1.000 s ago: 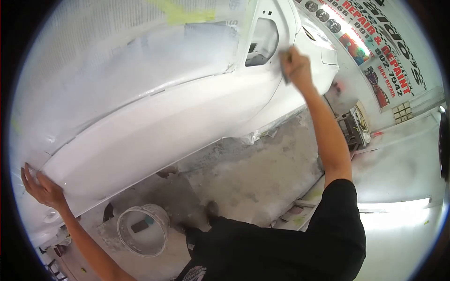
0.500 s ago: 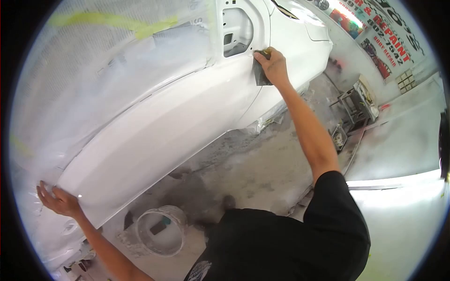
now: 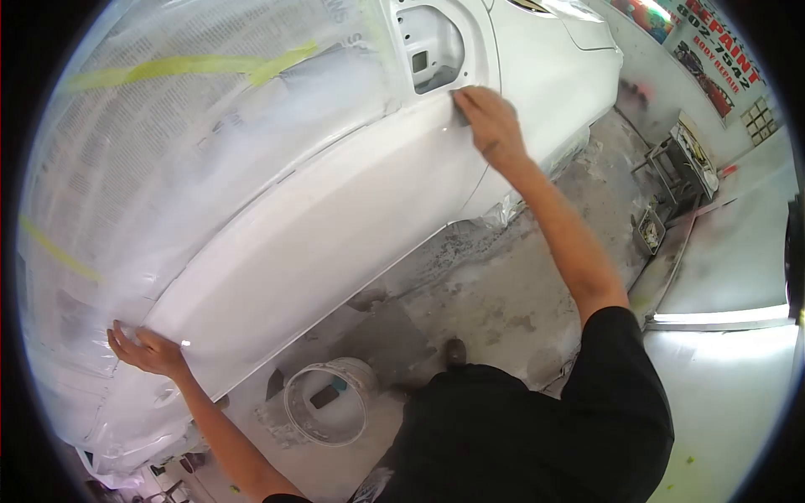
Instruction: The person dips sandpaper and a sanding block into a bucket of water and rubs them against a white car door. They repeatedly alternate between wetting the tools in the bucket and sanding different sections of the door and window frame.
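A white car door (image 3: 310, 235) runs diagonally across the view, beside plastic and newspaper masking (image 3: 142, 168) with yellow tape. My right hand (image 3: 493, 126) is at the door's upper edge near the cutout (image 3: 429, 50), its fingers closed on a dark sanding sheet (image 3: 459, 107) that is mostly hidden under them. Toward the door's other end, my left hand (image 3: 147, 348) rests at the edge of the masking, fingers apart and holding nothing.
A bucket of cloudy water (image 3: 327, 402) with a dark block in it stands on the floor below the door. A metal stand (image 3: 683, 159) and a small tray (image 3: 650, 230) are at the right, near a wall with a banner (image 3: 713, 50).
The view has shifted, moving the car and bucket rightward. My right hand has turned, and its sheet, earlier hanging down in view, is now mostly covered. My left hand stays by the masking edge.
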`<state>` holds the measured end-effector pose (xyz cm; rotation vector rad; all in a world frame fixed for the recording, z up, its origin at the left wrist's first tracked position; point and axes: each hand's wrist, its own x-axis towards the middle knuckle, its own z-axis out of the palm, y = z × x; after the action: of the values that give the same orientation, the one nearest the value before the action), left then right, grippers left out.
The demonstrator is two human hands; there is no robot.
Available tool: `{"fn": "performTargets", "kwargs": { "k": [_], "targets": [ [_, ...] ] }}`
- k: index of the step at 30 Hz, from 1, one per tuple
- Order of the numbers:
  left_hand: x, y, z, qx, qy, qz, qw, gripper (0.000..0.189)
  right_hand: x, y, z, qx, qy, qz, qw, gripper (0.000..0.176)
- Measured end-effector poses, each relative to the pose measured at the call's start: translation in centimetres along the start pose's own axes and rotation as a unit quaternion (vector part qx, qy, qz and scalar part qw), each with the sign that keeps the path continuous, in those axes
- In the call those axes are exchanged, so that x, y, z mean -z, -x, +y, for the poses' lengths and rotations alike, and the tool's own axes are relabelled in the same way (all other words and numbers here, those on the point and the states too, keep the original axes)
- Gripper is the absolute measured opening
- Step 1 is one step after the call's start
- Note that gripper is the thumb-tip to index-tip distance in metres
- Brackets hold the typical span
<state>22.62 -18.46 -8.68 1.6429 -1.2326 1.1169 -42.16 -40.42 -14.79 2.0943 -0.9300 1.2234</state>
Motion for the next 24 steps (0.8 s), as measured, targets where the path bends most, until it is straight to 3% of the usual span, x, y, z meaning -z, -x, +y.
{"fn": "performTargets", "kwargs": {
  "k": [2, 4, 5, 6, 7, 8, 10, 12, 14, 17, 18, 20, 22, 24],
  "targets": [
    [0.3, 0.3, 0.5, 0.021, 0.001, -0.007, 1.0, 0.046, 0.0, -0.2, -1.4, -0.107, -0.013, -0.007, 0.994, 0.019],
    [0.3, 0.5, 0.1, 0.028, 0.008, -0.006, 1.0, 0.047, -3.2, -0.1, -5.3, -0.233, -0.02, 0.022, 0.972, 0.017],
    [0.2, 0.5, 0.4, 0.035, 0.01, -0.005, 0.999, 0.047, -4.9, 0.2, -7.8, -0.26, -0.091, 0.043, 0.96, 0.02],
    [0.2, 0.4, 0.7, 0.037, 0.015, -0.01, 0.999, 0.047, -4.6, -0.2, -10.9, -0.23, -0.099, 0.017, 0.968, 0.017],
    [0.5, 0.4, 0.7, 0.03, 0.007, -0.018, 0.999, 0.047, -3.0, -1.4, -13.6, -0.108, -0.056, 0.069, 0.99, 0.023],
    [0.6, 0.4, 0.6, 0.027, -0.001, -0.02, 0.999, 0.047, -2.3, -1.5, -14.5, -0.112, -0.088, 0.045, 0.989, 0.043],
    [0.3, 0.4, 0.5, 0.022, -0.01, -0.016, 1.0, 0.047, -0.3, -1.7, -11.1, -0.004, -0.086, 0.009, 0.996, 0.04],
    [0.1, 0.4, -0.1, 0.01, -0.016, -0.015, 1.0, 0.047, -0.1, -0.7, -5.6, 0.025, -0.072, -0.044, 0.996, 0.032],
    [0.1, 0.3, 0.0, 0.007, -0.015, -0.015, 1.0, 0.047, 0.8, -0.6, 0.1, -0.076, 0.031, -0.068, 0.994, 0.024],
    [0.0, 0.6, -0.4, 0.005, -0.012, -0.011, 1.0, 0.047, -3.6, 0.8, -0.6, -0.118, 0.018, 0.005, 0.993, 0.021],
    [-0.2, 0.4, -0.5, 0.001, -0.007, -0.009, 1.0, 0.047, -3.7, 0.1, -4.1, -0.148, -0.016, 0.001, 0.989, 0.023],
    [-0.4, 0.5, -1.0, -0.001, -0.013, -0.011, 1.0, 0.047, -3.5, -1.5, -9.2, -0.099, -0.06, 0.039, 0.992, 0.033],
    [0.1, 0.7, -1.0, -0.009, -0.026, -0.018, 0.999, 0.047, -2.4, -2.1, -8.3, -0.027, -0.112, 0.04, 0.993, 0.035],
    [-0.1, 0.4, -1.2, -0.013, -0.043, -0.023, 0.999, 0.048, -1.7, -0.5, -2.8, -0.004, -0.143, -0.075, 0.987, 0.04]
  ]
}}
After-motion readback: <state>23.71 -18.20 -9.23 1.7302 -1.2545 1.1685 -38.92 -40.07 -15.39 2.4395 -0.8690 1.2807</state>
